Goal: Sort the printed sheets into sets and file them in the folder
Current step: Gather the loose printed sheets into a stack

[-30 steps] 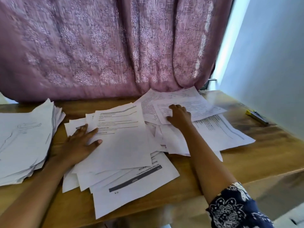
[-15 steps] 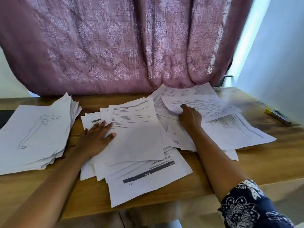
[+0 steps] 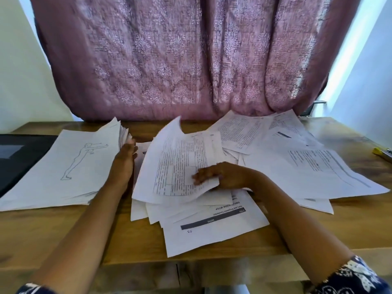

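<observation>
Head view: the only view I have. It looks down on the bench (image 3: 63, 234), with a curtain (image 3: 191, 60) at 12 o'clock.
Left hand (image 3: 124, 164): open, fingers straight, set edge-on against the 3 o'clock side of the stack (image 3: 63, 166). It grips nothing.
Stack: squared sheets at 9 o'clock, with a line-drawn figure on the top one.
Right hand (image 3: 224, 177): gripping the lifted sheet (image 3: 178, 164), pinched at its near right corner.
Lifted sheet: a printed table, raised over the loose pile (image 3: 212, 225) at 6 o'clock, its far corner curling upward. The print is too blurred for me to read.
Right-hand spread (image 3: 318, 170): more printed sheets fanned at 3 o'clock, overlapping and, in my judgement, unsorted.
Folder: a dark flat thing (image 3: 14, 158) at the 9 o'clock border, just beside the stack, may be it. I cannot tell.
Yellow tool (image 3: 381, 152): at 3 o'clock, well apart from both hands.
Stage, as I judge it: sorting is under way and nothing is filed.
Risk 1: the one-corner pinch lets the sheet sag, so it could crease or drag neighbours out of the pile.
Risk 2: the nearest sheets lie close to the 6 o'clock bench edge, where a sweep of the right forearm could push them off.
Risk 3: the tabled sheet differs in kind from the figure drawing, and laying it on that stack would mix the sets.
</observation>
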### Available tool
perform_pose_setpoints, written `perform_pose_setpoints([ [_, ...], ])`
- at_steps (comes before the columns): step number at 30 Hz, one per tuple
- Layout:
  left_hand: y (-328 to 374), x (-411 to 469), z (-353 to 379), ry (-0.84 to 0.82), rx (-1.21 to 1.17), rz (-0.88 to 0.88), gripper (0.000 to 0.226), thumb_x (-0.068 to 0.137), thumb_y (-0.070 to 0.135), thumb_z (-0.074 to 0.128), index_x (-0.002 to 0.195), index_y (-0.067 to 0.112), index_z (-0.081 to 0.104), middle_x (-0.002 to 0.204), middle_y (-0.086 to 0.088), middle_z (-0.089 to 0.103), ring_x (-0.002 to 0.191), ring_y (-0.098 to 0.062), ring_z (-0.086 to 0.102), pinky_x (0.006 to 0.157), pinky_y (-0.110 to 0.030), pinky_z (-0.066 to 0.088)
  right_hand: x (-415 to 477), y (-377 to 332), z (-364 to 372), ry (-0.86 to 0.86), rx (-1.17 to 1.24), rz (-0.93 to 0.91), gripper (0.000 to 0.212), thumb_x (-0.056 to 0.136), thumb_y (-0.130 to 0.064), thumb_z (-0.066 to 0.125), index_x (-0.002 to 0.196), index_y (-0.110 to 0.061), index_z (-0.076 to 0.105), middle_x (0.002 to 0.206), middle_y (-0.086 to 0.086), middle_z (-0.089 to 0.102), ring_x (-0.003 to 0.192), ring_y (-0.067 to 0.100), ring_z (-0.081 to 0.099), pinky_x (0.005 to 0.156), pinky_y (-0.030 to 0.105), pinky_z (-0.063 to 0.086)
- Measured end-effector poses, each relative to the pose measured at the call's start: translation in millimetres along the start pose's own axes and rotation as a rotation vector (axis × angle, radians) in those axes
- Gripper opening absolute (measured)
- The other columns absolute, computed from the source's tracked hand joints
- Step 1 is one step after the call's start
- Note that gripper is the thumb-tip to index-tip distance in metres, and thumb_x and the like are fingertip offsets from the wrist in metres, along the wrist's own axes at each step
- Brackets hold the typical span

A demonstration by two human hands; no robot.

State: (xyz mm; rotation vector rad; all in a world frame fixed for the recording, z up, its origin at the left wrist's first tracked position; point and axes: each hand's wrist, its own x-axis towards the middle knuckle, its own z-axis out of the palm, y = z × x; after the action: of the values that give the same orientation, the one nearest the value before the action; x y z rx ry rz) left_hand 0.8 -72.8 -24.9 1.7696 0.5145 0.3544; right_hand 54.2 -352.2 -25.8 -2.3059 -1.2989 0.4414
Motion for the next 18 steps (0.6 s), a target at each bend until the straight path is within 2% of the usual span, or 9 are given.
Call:
perform_pose_setpoints([
  [1, -2, 1, 2, 0.001, 0.16, 0.02, 0.057, 0.097, 0.059, 0.03, 0.142, 0.025, 0.041, 0.153, -0.003, 0.036, 0.137, -0.025, 0.038, 0.113, -0.041, 0.027, -1, 1, -2, -0.071, 0.036, 0.026, 0.043, 0.085, -0.036, 0.067, 0.127, -0.033, 0.057, 0.142, -0.009, 0.048, 0.138, 0.01, 0.034, 0.12, 0.037, 0.018],
  [3, -7, -2, 5, -0.069, 0.405, 0.195, 0.065, 0.091, 0.064, 0.027, 0.148, 0.032, 0.03, 0.16, 0.001, 0.021, 0.145, -0.024, 0.025, 0.117, -0.045, 0.019, -4, 2, -7, -0.169, 0.119, 0.008, 0.063, 0.071, -0.071, 0.061, 0.126, -0.042, 0.05, 0.147, -0.014, 0.04, 0.142, 0.009, 0.026, 0.118, 0.029, 0.016],
  [5, -8, -5, 7, -0.107, 0.459, 0.278, 0.072, 0.084, 0.068, 0.031, 0.148, 0.036, 0.028, 0.16, 0.002, 0.018, 0.146, -0.025, 0.021, 0.117, -0.05, 0.019, -10, 0, -10, -0.226, 0.206, -0.025, 0.08, 0.063, -0.082, 0.055, 0.128, -0.035, 0.049, 0.148, -0.013, 0.036, 0.142, 0.009, 0.025, 0.114, 0.023, 0.017],
  [7, -12, -3, 8, -0.12, 0.54, 0.287, 0.069, 0.088, 0.061, 0.043, 0.15, 0.033, 0.027, 0.159, -0.001, 0.021, 0.145, -0.028, 0.025, 0.115, -0.05, 0.023, -13, -6, -12, -0.134, 0.327, 0.002, 0.078, 0.068, -0.076, 0.054, 0.128, -0.027, 0.053, 0.147, -0.01, 0.04, 0.139, 0.009, 0.031, 0.114, 0.027, 0.024],
  [9, -14, -4, 12, -0.117, 0.654, 0.273, 0.071, 0.091, 0.055, 0.049, 0.151, 0.026, 0.025, 0.159, -0.003, 0.023, 0.144, -0.029, 0.026, 0.114, -0.049, 0.024, -11, -6, -16, 0.173, 0.391, 0.117, 0.071, 0.076, -0.073, 0.051, 0.125, -0.024, 0.059, 0.141, -0.006, 0.05, 0.132, 0.01, 0.042, 0.11, 0.03, 0.034],
  [11, -18, -2, 13, -0.098, 0.647, 0.215, 0.073, 0.091, 0.056, 0.047, 0.152, 0.023, 0.023, 0.158, -0.005, 0.026, 0.143, -0.031, 0.028, 0.114, -0.05, 0.025, -7, 1, -19, 0.5, 0.159, 0.385, 0.058, 0.087, -0.061, 0.052, 0.127, -0.019, 0.058, 0.138, -0.001, 0.054, 0.127, 0.017, 0.049, 0.104, 0.034, 0.04],
  [12, -21, 0, 13, -0.095, 0.646, 0.185, 0.075, 0.091, 0.059, 0.045, 0.152, 0.022, 0.021, 0.158, -0.006, 0.026, 0.143, -0.032, 0.028, 0.115, -0.051, 0.024, -6, 5, -19, 0.56, -0.012, 0.537, 0.054, 0.09, -0.054, 0.052, 0.13, -0.017, 0.055, 0.138, 0.001, 0.053, 0.126, 0.021, 0.05, 0.102, 0.034, 0.04],
  [14, -25, 1, 14, -0.1, 0.686, 0.16, 0.08, 0.089, 0.064, 0.044, 0.152, 0.023, 0.018, 0.158, -0.006, 0.025, 0.144, -0.033, 0.025, 0.116, -0.053, 0.022, -5, 9, -14, 0.492, -0.179, 0.671, 0.054, 0.094, -0.047, 0.051, 0.138, -0.014, 0.046, 0.143, 0.005, 0.048, 0.127, 0.025, 0.048, 0.101, 0.032, 0.039],
  [18, -24, -4, 14, -0.105, 0.707, 0.154, 0.076, 0.091, 0.064, 0.04, 0.152, 0.023, 0.02, 0.159, -0.004, 0.022, 0.145, -0.032, 0.023, 0.117, -0.052, 0.02, 10, 0, 1, 0.382, -0.097, 0.552, 0.062, 0.095, -0.044, 0.051, 0.146, -0.012, 0.033, 0.15, 0.009, 0.038, 0.135, 0.028, 0.04, 0.108, 0.037, 0.034],
])
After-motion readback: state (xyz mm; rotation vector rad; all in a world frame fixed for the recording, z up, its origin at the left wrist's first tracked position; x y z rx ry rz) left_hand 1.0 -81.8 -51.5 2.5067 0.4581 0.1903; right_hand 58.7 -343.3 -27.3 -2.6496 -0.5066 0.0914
